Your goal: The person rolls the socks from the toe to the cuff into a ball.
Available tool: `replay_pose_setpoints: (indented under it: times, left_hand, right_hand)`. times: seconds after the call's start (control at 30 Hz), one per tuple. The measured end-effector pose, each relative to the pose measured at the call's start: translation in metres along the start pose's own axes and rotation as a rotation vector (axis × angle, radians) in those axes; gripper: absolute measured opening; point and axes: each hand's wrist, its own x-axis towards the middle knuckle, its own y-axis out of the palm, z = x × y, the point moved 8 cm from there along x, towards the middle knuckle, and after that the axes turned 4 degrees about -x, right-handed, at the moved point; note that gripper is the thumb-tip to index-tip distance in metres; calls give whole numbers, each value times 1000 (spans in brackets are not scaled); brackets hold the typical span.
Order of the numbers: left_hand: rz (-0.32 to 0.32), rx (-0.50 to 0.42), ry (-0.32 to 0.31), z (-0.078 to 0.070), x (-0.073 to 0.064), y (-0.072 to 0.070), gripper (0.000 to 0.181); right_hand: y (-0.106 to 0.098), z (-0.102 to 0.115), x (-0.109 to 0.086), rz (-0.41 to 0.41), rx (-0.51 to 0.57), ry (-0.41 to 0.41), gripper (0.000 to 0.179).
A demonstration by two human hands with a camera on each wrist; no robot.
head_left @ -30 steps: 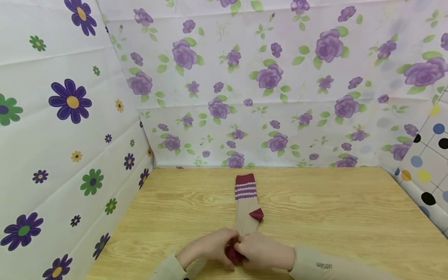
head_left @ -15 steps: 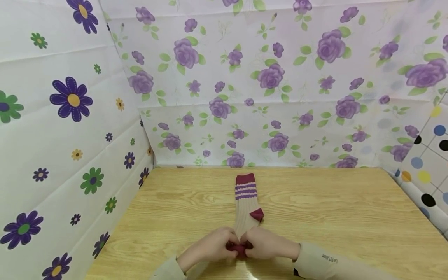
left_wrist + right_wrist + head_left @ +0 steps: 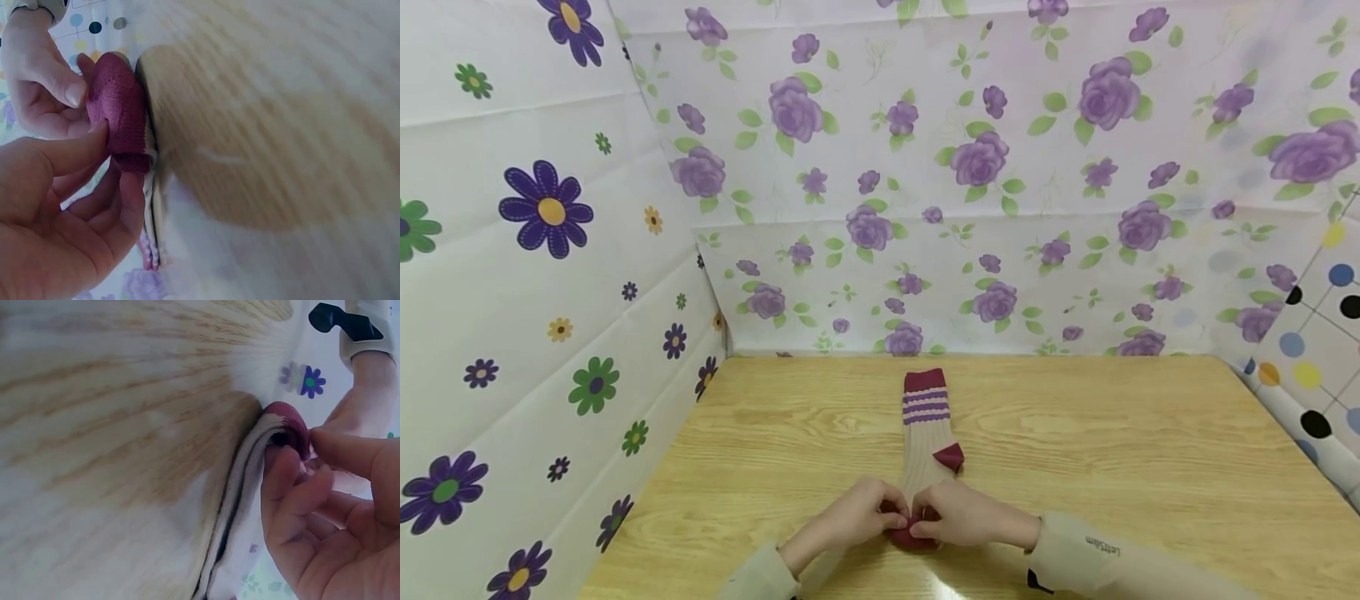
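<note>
Sock [image 3: 928,442], cream with maroon cuff and heel, purple stripes, flat on tabletop [image 3: 1112,450]; cuff near far edge, closer to far-left corner than far-right. Left-hand grip [image 3: 861,512] and right-hand grip [image 3: 966,512] side by side, each pinching maroon toe [image 3: 122,103], toe curled up off tabletop. White flowered sheet [image 3: 1045,258] beyond far edge.

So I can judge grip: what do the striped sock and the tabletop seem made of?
Striped sock: soft-looking matte knit, perhaps cotton, judging by its ribbing. Tabletop: wood or wood-look laminate, from its grain; slightly glossy, as the bright glare suggests.
</note>
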Motion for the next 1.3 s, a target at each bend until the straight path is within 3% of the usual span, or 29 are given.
replay_pose_setpoints:
  times: [0.2, 0.3, 0.43, 0.5, 0.67, 0.83, 1.07, 1.3]
  left_hand:
    - [-26, 0, -7, 0, 2, 0, 6]
    - [-25, 76, 82, -10, 1, 0, 11]
    - [3, 282, 234, -27, -3, 1, 12]
    - [24, 357, 264, -31, -5, 2, 8]
    - [54, 469, 250, -30, -7, 3, 19]
    - [63, 554, 269, -29, -6, 5, 17]
    - [66, 460, 244, -21, -4, 3, 13]
    - [93, 311, 139, -9, 2, 1, 9]
  right_hand:
    - [2, -1, 2, -12, -39, 11, 6]
    - [1, -5, 4, -17, -35, 32, 5]
    - [-1, -8, 6, -34, -24, 45, 7]
    - [-2, -8, 6, -45, -22, 54, 9]
    - [-2, -9, 6, -71, -53, 84, 14]
    - [-6, -1, 4, -134, -160, 28, 15]
    - [-3, 10, 0, -68, -142, 32, 6]
    - [-1, 11, 1, -67, -210, 27, 15]
